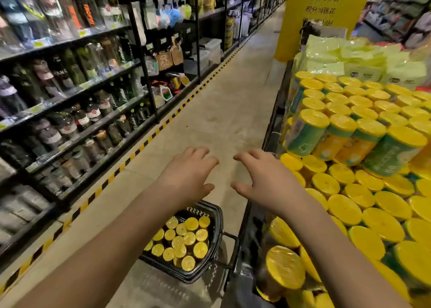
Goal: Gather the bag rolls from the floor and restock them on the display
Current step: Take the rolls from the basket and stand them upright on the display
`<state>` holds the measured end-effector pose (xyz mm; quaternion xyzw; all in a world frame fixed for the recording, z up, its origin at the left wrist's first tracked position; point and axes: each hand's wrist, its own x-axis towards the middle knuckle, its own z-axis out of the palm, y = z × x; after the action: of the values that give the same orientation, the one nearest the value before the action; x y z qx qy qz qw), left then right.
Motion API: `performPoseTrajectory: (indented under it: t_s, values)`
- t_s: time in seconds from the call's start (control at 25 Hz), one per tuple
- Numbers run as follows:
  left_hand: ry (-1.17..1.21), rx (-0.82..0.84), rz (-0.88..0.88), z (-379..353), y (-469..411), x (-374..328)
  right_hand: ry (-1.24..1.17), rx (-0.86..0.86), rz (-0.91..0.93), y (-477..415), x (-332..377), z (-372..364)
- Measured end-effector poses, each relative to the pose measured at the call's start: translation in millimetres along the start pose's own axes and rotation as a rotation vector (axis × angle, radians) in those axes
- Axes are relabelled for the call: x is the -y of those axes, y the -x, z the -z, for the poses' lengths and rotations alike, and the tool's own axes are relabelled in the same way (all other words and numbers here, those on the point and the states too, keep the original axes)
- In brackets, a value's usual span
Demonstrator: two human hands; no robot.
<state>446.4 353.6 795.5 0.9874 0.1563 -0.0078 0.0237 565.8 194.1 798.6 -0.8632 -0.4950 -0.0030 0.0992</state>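
Several bag rolls (184, 240) with yellow lemon-print tops stand upright in a black shopping basket (215, 244) on the floor below my arms. Many more of the same rolls (363, 149) are stacked in tiers on the display (274, 130) at the right. My left hand (189, 174) and my right hand (265, 177) hover side by side over the aisle floor, above the basket, palms down with fingers spread and loosely bent. Neither hand holds anything. My right hand is just left of the display's edge.
Black shelving (88, 135) filled with bottles lines the left side, edged by a yellow-black floor stripe (149, 140). Pale yellow-green packs (359, 58) are piled behind the rolls on the display. A yellow pillar (324, 11) stands further down the aisle.
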Motion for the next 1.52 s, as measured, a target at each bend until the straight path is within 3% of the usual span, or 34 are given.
performPoseTrajectory:
  t_s: [0.16,0.36,0.84,0.96,1.2,1.52]
  values:
    - [0.047,0.066,-0.026,-30,14,115,0.058,0.109,-0.091,-57,90,-45]
    - [0.088,0.165,-0.102,-60,11,200,0.047,0.26,-0.236,-93,142,-85]
    - [0.162,0.308,-0.184,-167,-52,242,-0.121,0.41,-0.361,-146,109,-220]
    - [0.172,0.351,-0.194,-214,-68,246,-0.156,0.424,-0.408,-156,89,-271]
    - [0.218,0.458,-0.199,-392,-105,254,-0.254,0.458,-0.537,-154,47,-444]
    - [0.179,0.524,-0.209,-598,-134,263,-0.204,0.368,-0.676,-132,8,-644]
